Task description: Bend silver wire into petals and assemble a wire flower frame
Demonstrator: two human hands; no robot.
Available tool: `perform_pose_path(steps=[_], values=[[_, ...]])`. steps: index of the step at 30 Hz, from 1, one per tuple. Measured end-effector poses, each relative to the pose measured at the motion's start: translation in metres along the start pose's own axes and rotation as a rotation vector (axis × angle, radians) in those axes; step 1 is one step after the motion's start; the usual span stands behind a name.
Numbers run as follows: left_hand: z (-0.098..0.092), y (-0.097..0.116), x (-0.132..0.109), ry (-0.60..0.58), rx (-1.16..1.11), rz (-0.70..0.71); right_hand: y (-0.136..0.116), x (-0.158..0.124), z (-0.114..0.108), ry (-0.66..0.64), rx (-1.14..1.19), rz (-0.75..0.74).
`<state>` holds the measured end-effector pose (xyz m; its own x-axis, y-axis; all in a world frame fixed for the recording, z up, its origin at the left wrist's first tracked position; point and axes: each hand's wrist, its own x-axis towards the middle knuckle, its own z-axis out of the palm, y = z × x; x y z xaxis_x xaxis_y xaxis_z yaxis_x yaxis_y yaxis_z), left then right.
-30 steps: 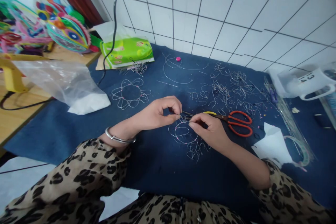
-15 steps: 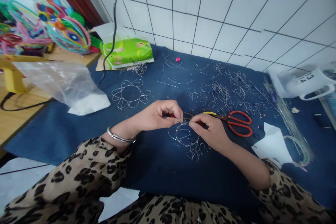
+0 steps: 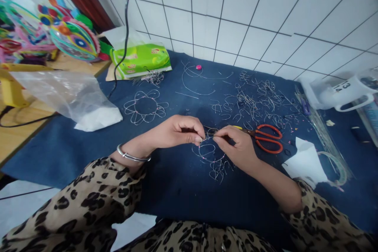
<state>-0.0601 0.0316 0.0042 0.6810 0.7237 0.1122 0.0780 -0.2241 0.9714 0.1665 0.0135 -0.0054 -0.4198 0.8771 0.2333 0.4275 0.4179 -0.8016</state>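
Both my hands pinch a looped wire ring (image 3: 213, 161) with small pink beads, held just above the blue cloth. My left hand (image 3: 180, 132), with a silver bangle at the wrist, has thumb and forefinger closed at the ring's upper left. Opposite it, my right hand (image 3: 236, 145) grips the wire near the top; its fingers partly hide the ring. Red-handled scissors (image 3: 268, 138) lie beyond my right hand, their blades partly covered. A flower-shaped wire ring (image 3: 146, 106) rests on the cloth to the left. Bent wire pieces (image 3: 220, 172) lie beneath the held ring.
Wire scraps (image 3: 249, 96) are scattered across the blue cloth (image 3: 174, 193). A green tissue pack (image 3: 144, 59) and a plastic bag (image 3: 67, 94) lie to the left. On the right are white paper (image 3: 305, 161), straight wires (image 3: 327, 138) and a white mug (image 3: 342, 92).
My left thumb and fingertips have shifted slightly down, and the held ring has turned a little to the right. Both hands keep their pinch. The whole view has shifted slightly.
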Motion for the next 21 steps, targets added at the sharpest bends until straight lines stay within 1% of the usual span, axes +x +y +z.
perform_pose_path(steps=[3, 6, 11, 19, 21], values=[[-0.0008, 0.0009, 0.0013, 0.0, 0.071, 0.022, 0.0001, -0.0001, 0.0004, 0.023, 0.004, -0.016], [-0.0013, 0.0017, 0.0018, 0.007, 0.135, 0.01, 0.0004, -0.0005, 0.0013, 0.069, 0.015, -0.051], [-0.0016, 0.0008, 0.0005, -0.016, 0.127, -0.022, 0.0015, -0.0016, 0.002, 0.092, 0.03, -0.083], [0.0007, 0.0018, 0.0014, 0.022, 0.198, 0.048, 0.0037, -0.0021, 0.0022, 0.12, 0.013, -0.123], [0.0022, 0.0023, 0.0013, 0.054, 0.23, 0.081, 0.004, -0.0021, 0.0023, 0.118, 0.014, -0.151]])
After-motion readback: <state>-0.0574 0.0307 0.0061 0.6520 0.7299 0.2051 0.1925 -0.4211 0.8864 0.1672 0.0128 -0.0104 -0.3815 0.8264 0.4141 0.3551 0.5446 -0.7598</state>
